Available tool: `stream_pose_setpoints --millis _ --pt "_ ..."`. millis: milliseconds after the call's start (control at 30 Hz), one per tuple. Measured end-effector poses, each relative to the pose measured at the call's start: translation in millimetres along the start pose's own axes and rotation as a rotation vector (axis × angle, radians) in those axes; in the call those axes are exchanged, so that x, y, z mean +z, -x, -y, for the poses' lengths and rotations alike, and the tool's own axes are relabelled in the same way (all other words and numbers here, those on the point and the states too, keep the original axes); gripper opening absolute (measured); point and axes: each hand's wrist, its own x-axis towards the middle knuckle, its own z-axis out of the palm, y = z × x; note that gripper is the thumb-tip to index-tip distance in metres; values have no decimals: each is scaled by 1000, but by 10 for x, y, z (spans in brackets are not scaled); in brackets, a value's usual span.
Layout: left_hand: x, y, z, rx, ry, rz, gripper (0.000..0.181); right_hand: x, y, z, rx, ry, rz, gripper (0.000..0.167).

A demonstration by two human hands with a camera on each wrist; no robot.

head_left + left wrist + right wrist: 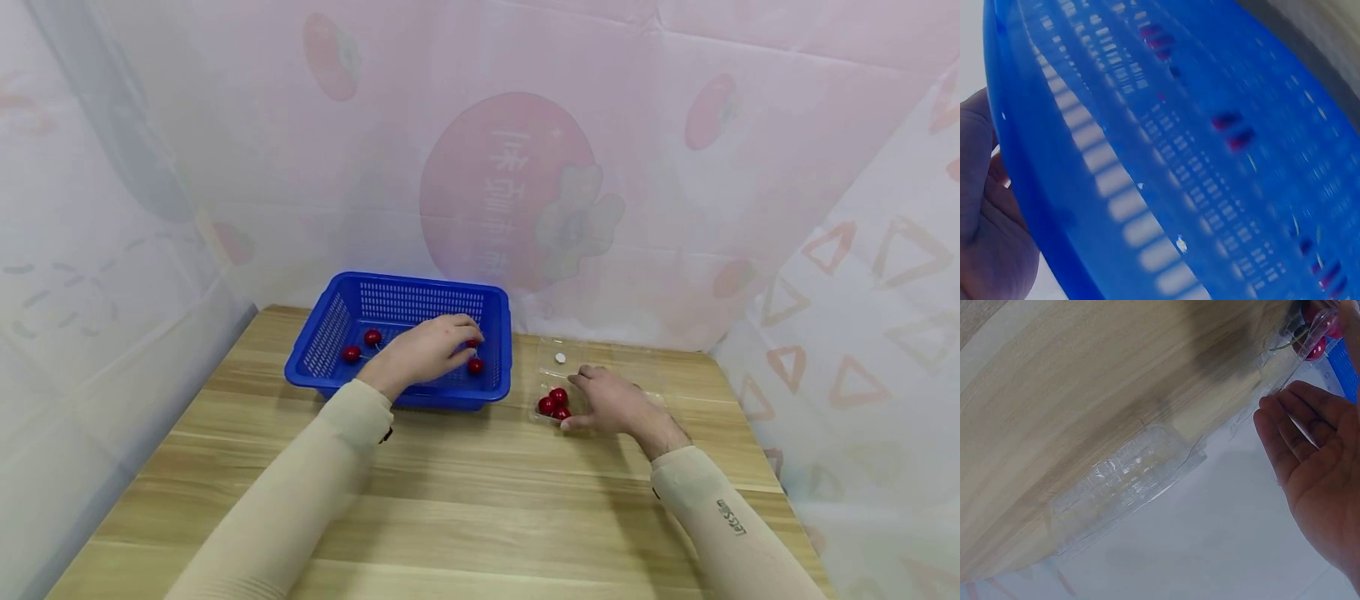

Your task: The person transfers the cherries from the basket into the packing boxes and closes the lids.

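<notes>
My left hand (427,354) hangs over the right half of a blue plastic basket (341,277). Its thumb and fingertips are around a red cherry (472,342), with a second cherry (476,366) just below; no firm hold shows. The left wrist view catches that hand (991,206) past the blue rim. To the right, my right hand (611,400) holds a clear plastic box (534,417) by its side, thumb at the front and fingers behind. Several cherries (555,404) lie inside it. In the right wrist view, the fingertips (1272,403) touch the thin plastic edge.
Two more cherries (362,345) lie in the basket's left half. Another clear plastic container (1129,472) lies on the wooden table (465,508), beside the right hand. A white round spot (560,358) shows behind the cherries. A printed cloth wall (645,292) closes off the table's back.
</notes>
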Motion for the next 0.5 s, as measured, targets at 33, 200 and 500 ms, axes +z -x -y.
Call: stream_pose_setpoints --millis 33,200,500 --pt "-19 26 33 -18 4 5 30 1 0 0 0 -2 0 97" --pt "-87 134 214 -80 -1 27 33 -3 0 1 7 -10 3 97" --pt "-149 291 518 -157 -21 71 33 2 -6 12 8 -5 5 97"
